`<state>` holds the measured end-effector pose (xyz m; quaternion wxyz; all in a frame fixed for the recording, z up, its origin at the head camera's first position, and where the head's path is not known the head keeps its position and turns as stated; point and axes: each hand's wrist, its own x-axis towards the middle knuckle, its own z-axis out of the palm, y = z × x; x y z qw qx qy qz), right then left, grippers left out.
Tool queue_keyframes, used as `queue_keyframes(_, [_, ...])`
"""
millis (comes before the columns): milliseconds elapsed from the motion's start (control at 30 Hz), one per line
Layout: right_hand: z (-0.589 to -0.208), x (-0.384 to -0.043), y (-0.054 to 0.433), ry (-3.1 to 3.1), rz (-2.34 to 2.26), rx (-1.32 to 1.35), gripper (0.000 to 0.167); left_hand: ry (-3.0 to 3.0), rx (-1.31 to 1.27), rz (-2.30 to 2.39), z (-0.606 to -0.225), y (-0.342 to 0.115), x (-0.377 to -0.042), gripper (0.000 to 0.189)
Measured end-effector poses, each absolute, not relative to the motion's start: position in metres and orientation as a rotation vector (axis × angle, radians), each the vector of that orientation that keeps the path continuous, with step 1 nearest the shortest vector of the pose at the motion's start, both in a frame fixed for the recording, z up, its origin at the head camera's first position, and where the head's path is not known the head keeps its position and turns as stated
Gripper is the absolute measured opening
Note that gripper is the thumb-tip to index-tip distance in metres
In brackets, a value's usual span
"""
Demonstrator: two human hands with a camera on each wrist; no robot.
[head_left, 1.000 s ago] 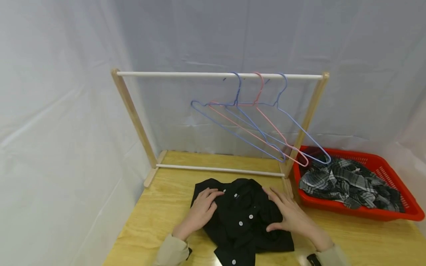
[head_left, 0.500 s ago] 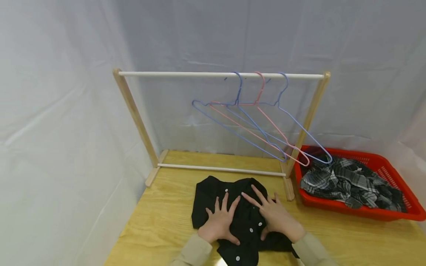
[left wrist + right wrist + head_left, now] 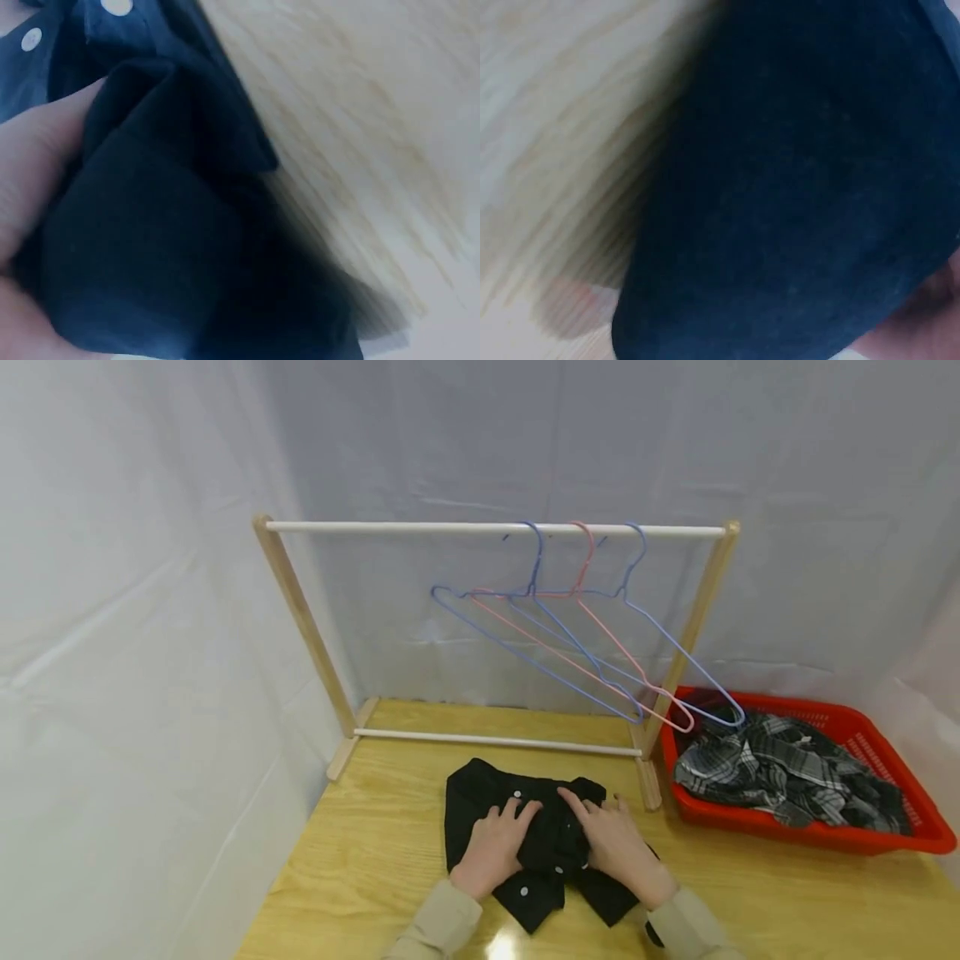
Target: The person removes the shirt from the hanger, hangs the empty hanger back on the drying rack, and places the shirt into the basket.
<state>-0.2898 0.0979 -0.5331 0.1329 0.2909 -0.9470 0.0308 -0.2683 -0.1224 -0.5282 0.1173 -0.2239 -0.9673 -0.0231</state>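
Observation:
A black button-up shirt (image 3: 467, 810) with white buttons lies bunched on the wooden table, its lower part hanging in two loose flaps toward me. On its left half my left hand (image 3: 491, 852) grips the cloth; in the left wrist view a fold of the shirt (image 3: 150, 240) bulges between thumb and fingers. My right hand (image 3: 622, 856) holds the right side, index finger stretched across the fabric. Dark cloth (image 3: 795, 195) fills most of the right wrist view and hides most of that hand's fingers.
Behind the shirt stands a wooden rack with a white rail (image 3: 397, 527). From it hang a blue hanger (image 3: 537, 560), a pink hanger (image 3: 583, 568) and another blue hanger (image 3: 637, 558). A red basket (image 3: 933, 814) with plaid clothing (image 3: 795, 768) sits at the right.
Both hands moved inward over the shirt from its sides, spread their fingers on it, then gathered the cloth. The shirt's near edge has drawn up away from me.

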Motion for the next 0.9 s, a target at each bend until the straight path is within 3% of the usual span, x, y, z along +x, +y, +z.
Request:
queue_keyframes(200, [-0.532, -0.295, 0.1, -2.615, -0.089, 0.793, 0.065, -2.827, -0.554, -0.06, -0.534, -0.128, -0.274, 0.092])
queue_keyframes(400, [-0.538, -0.296, 0.107, -2.556, -0.065, 0.844, 0.073, -2.975, -0.504, -0.183, -0.53, -0.134, -0.275, 0.093])
queue_keyframes(667, [-0.543, -0.298, 0.108, -2.775, 0.188, 0.802, 0.073, -2.955, -0.628, -0.341, -0.533, -0.136, -0.274, 0.089])
queue_keyframes(900, [-0.542, -0.293, 0.104, -2.734, 0.244, 0.786, 0.06, -2.823, -0.761, -0.236, -0.532, -0.132, -0.273, 0.081])
